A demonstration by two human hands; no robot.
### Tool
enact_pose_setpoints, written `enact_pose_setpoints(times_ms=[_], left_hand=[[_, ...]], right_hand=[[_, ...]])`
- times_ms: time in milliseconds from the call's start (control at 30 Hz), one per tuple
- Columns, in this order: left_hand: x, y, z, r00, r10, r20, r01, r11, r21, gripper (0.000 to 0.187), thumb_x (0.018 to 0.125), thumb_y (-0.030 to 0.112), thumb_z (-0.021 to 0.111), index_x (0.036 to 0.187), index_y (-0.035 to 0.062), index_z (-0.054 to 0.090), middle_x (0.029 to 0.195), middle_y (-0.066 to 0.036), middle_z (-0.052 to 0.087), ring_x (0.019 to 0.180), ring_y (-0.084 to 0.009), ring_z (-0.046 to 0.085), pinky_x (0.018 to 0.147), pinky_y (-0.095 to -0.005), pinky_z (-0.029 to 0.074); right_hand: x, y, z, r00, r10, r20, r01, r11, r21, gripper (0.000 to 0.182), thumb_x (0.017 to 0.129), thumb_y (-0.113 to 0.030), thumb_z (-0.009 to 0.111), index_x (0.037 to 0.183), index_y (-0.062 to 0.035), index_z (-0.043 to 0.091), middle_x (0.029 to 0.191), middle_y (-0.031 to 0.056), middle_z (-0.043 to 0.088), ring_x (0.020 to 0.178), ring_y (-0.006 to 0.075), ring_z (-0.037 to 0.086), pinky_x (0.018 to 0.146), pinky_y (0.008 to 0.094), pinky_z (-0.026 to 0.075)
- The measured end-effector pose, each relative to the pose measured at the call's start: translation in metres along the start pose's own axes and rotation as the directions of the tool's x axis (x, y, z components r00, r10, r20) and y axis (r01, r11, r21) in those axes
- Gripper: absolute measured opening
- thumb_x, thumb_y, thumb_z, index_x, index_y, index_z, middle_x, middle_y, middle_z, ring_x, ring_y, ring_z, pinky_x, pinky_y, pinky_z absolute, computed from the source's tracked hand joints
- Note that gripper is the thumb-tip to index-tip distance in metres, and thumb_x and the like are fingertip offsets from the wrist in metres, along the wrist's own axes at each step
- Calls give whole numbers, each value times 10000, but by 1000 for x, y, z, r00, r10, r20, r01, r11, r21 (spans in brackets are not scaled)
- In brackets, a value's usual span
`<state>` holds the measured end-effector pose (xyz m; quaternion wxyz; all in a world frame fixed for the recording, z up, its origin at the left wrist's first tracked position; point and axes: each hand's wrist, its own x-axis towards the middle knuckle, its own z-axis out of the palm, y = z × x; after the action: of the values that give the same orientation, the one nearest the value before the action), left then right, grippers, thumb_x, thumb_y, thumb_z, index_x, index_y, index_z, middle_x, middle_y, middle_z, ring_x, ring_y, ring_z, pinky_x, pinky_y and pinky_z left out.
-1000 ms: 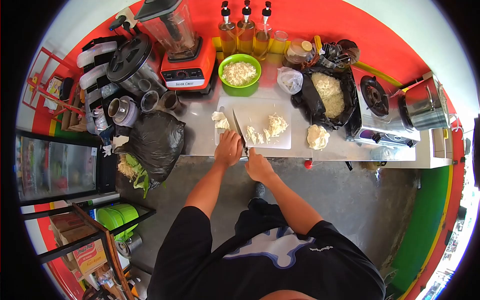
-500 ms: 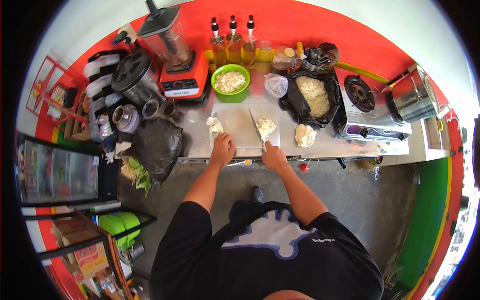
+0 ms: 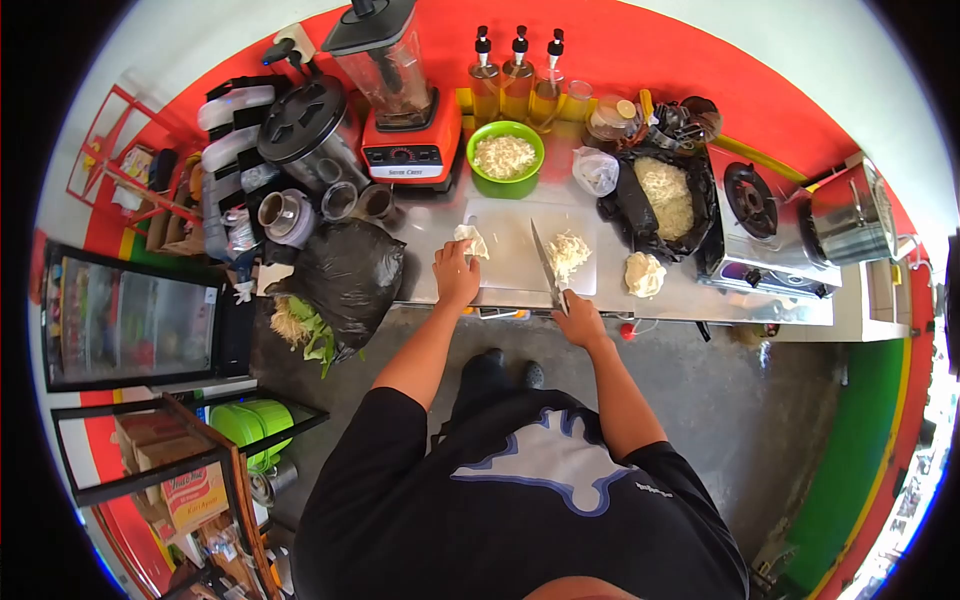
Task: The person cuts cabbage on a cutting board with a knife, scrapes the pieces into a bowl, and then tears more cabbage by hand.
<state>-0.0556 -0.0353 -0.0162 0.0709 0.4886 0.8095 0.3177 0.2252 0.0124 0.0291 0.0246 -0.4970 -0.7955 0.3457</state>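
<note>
My left hand point(image 3: 456, 275) is at the left edge of the white cutting board point(image 3: 510, 235), its fingers stretched out against a pale chunk of what looks like cabbage point(image 3: 472, 240). In my right hand point(image 3: 580, 319) is the handle of a knife point(image 3: 545, 258), its blade lying along the board and pointing away from me. Just right of the blade sits a heap of pale shredded cabbage point(image 3: 568, 256). A larger pale cabbage piece point(image 3: 645, 274) rests on the steel counter, right of the board. Behind the board, a green bowl point(image 3: 506, 187) holds more shreds.
A red blender point(image 3: 408, 150) and pump bottles point(image 3: 517, 88) line the back. To the right are an open black bag point(image 3: 640, 222) of pale shreds and a gas stove point(image 3: 770, 270) with a large pot point(image 3: 850, 215). A filled black bag point(image 3: 345, 275) overhangs the counter's left end.
My left hand has moved forward and its fingers have straightened onto the pale chunk. The knife stays beside the shreds in my right hand. The whole view has shifted.
</note>
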Motion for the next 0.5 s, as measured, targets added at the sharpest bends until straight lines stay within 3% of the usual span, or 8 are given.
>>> enact_pose_setpoints(times_ms=[100,167,233,300,333,500], left_hand=[[-1,12,7,999,34,36,-34,999,-12,398,860,165,688,1248,132,607,1238,-84,571,1187,-333,497,974,-485,405],[-5,31,0,981,153,116,-142,985,-101,303,859,185,699,1152,116,664,1194,-62,596,1183,-314,501,980,-466,403],[-4,36,5,969,218,118,-201,969,-146,238,858,158,699,1090,106,684,1176,-46,611,1187,-297,507,989,-448,395],[-5,34,9,926,310,214,-261,938,-229,215,852,95,686,1066,118,685,1182,-44,615,1197,-290,512,992,-457,383],[-4,34,9,917,340,208,-283,923,-261,228,832,25,658,1037,121,691,1172,-27,624,1202,-280,511,997,-452,374],[15,25,9,852,479,213,-422,868,-262,313,754,-63,608,998,110,699,1119,-2,642,1175,-271,520,985,-446,374]], right_hand=[[0,-7,-4,999,6,31,-5,1000,-23,422,899,-287,677,1210,-41,531,1034,288,686,1015,490,637,873,567,496],[-2,-15,-7,999,29,18,-28,999,-34,405,906,-280,667,1203,-41,531,1023,290,685,1015,489,634,874,566,493],[4,-21,-5,998,56,-17,-56,998,-13,389,905,-279,671,1178,-41,530,992,291,687,989,501,633,849,576,494],[6,-28,-1,997,71,-40,-71,997,6,375,907,-276,672,1160,-39,528,972,288,688,969,507,635,830,581,494],[3,-35,-2,996,65,-63,-64,998,17,362,909,-272,672,1142,-37,526,952,286,689,949,512,636,811,586,495],[4,-70,7,990,118,-82,-117,993,8,344,920,-265,659,1123,-28,516,897,278,690,890,504,649,775,589,502]])
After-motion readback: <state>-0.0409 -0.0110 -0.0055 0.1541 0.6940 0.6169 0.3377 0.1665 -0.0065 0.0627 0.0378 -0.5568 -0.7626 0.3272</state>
